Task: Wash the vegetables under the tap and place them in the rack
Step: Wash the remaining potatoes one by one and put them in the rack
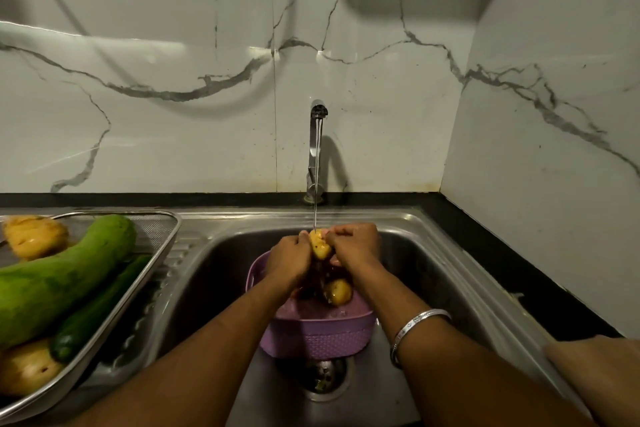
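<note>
Potato washed under running tap, over basket in sink.

At left, rack [152,250] on the drainboard, crowded with gourd [59,274], cucumber [100,308] and other washed vegetables; no readable writing anywhere. Left hand [289,258] and right hand [353,244] both closed around potato [319,246], beneath tap [317,149], above purple basket [322,336] holding another potato [338,292]. Sink [433,253] basin open to the right.
</note>
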A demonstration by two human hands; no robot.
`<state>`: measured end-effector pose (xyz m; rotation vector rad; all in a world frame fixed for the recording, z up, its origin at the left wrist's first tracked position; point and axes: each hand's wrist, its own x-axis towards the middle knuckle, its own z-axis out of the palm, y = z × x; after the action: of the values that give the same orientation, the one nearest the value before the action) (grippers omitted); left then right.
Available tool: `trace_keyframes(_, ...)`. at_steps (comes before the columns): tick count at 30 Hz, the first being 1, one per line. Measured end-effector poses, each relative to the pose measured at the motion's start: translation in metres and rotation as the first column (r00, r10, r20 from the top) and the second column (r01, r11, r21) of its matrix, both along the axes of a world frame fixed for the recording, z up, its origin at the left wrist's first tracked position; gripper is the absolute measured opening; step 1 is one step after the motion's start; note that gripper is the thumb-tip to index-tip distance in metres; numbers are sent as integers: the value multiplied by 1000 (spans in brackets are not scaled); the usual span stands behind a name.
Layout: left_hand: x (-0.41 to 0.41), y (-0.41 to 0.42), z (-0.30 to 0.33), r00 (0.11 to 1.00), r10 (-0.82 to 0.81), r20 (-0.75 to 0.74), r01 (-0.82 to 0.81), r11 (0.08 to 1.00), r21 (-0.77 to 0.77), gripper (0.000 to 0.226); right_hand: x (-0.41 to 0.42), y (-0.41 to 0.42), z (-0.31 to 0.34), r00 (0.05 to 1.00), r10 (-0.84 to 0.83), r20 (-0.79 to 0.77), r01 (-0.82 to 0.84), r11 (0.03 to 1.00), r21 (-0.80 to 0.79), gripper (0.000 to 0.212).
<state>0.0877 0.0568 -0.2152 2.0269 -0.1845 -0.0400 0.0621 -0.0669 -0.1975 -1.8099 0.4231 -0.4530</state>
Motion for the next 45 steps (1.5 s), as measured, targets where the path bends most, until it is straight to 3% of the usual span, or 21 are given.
trace_keyframes(2,-2,-3,4,973,-2,-230,-50,974,-220,61,0,3,1,997,54,49,-48,992,-117,9)
trace_keyframes(4,-5,-4,9,929,-67,-364,-104,897,-430,58,-1,5,1,986,149,75,-143,986,-90,15)
trace_keyframes(8,-7,6,14,919,-142,-367,-112,800,-590,35,1,1,4,986,124,109,-139,980,140,11)
trace_keyframes(10,-7,6,18,899,-199,-390,-94,783,-615,31,4,-4,3,988,107,113,-125,979,163,9)
trace_keyframes(14,-13,-2,22,888,-241,-391,-73,767,-638,35,3,-10,-4,959,273,80,-265,959,-98,36)
trace_keyframes(17,-15,-3,22,889,-239,-390,-68,773,-630,36,4,-12,-2,960,273,63,-262,955,-138,33)
trace_keyframes(21,-19,-1,23,895,-191,-402,-93,803,-588,33,9,-13,-2,964,266,19,-267,961,77,21)
trace_keyframes(26,-17,-3,23,929,-149,-339,-70,829,-556,29,9,-9,-2,964,259,62,-266,950,166,22)
trace_keyframes(29,-18,-2,24,942,-163,-292,-26,835,-550,27,6,-7,-1,953,300,47,-303,947,103,34)
trace_keyframes(32,-21,-2,23,944,-169,-285,-15,836,-548,27,6,-9,3,964,266,19,-266,964,16,27)
trace_keyframes(39,-15,-3,22,950,-111,-292,-64,846,-530,32,13,-12,-2,983,182,29,-184,973,139,6)
trace_keyframes(43,-10,0,16,954,-141,-265,-19,853,-522,35,9,-6,-2,950,306,55,-310,920,239,22)
trace_keyframes(45,-10,0,16,960,-144,-240,-3,853,-522,33,6,-7,2,966,253,58,-260,931,255,19)
